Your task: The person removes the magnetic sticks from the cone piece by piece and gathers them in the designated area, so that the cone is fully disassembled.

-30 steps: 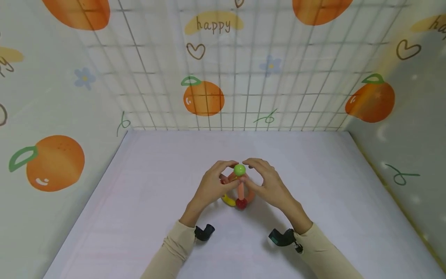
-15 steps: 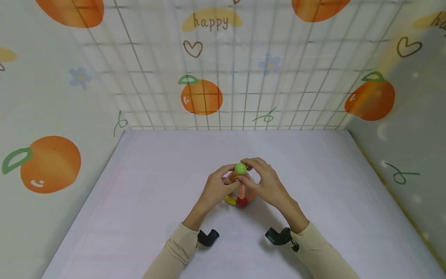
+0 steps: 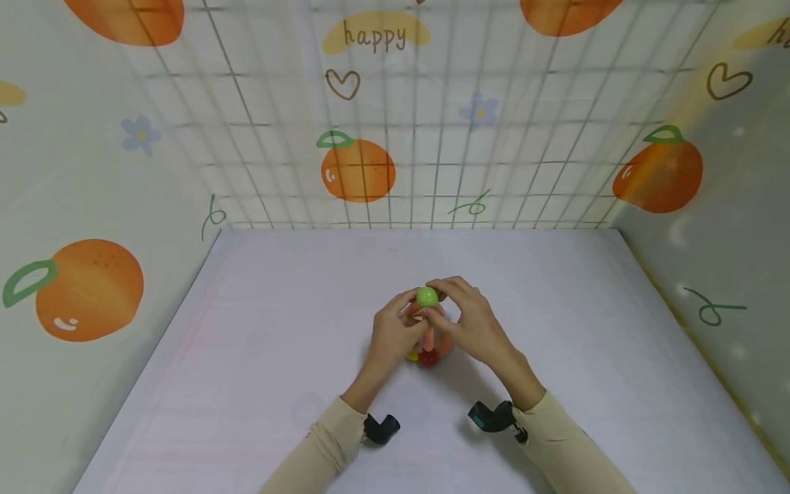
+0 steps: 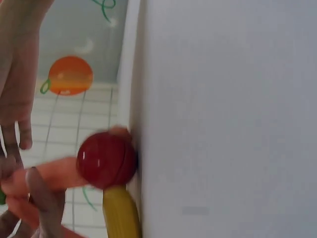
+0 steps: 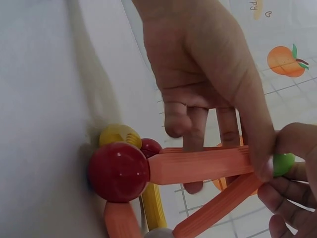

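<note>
Where the left hand point(image 3: 391, 337) and right hand point(image 3: 480, 322) meet, a green ball point(image 3: 427, 296) tops a stick-and-ball frame point(image 3: 429, 339)

Head view: the frame stands upright near the middle of a pale table point(image 3: 278, 329). The left hand is curled almost closed, gripping the frame's top with its thumb just under the ball. The right hand, also nearly closed, pinches the green ball, index finger over its far side and thumb below. At the near foot sits a red ball point(image 3: 428, 357), a bit of yellow rod point(image 3: 412, 356) beside it.

Left wrist view: the red ball joins the yellow rod and an orange rod point(image 4: 59, 173). Only a sliver of green shows at the edge.

Right wrist view: the left thumb lies against the orange rod's upper end, its other fingers behind; the right fingers surround the partly hidden green ball. Lower down are a second red ball point(image 5: 150, 148) and a grey ball point(image 5: 159, 233), cut off by the edge.
</note>
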Motion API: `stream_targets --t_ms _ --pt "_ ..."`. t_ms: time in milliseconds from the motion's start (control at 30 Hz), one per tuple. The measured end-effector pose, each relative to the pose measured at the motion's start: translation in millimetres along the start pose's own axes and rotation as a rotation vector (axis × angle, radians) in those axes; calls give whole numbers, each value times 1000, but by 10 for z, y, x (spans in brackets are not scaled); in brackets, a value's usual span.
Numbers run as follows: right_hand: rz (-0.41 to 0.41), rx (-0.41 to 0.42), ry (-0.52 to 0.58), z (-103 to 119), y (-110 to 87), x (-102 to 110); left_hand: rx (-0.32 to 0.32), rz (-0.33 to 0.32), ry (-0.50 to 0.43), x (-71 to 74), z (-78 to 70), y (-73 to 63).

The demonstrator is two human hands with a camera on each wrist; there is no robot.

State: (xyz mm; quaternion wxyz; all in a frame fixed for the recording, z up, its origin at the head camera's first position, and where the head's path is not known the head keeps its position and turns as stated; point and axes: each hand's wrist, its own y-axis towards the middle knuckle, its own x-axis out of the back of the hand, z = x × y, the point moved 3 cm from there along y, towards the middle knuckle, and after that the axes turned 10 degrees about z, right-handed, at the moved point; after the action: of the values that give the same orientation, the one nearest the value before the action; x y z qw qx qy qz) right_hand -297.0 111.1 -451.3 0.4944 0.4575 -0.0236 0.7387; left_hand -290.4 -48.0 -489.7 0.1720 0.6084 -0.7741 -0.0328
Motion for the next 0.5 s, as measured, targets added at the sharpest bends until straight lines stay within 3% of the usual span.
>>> stream_targets --t_ms 233,500 --pt "-12 16 9 12 20 4 -94 -113 102 -71 26 9" --pt "-62 43 1 55 23 -28 -159 -147 107 -58 36 -4"
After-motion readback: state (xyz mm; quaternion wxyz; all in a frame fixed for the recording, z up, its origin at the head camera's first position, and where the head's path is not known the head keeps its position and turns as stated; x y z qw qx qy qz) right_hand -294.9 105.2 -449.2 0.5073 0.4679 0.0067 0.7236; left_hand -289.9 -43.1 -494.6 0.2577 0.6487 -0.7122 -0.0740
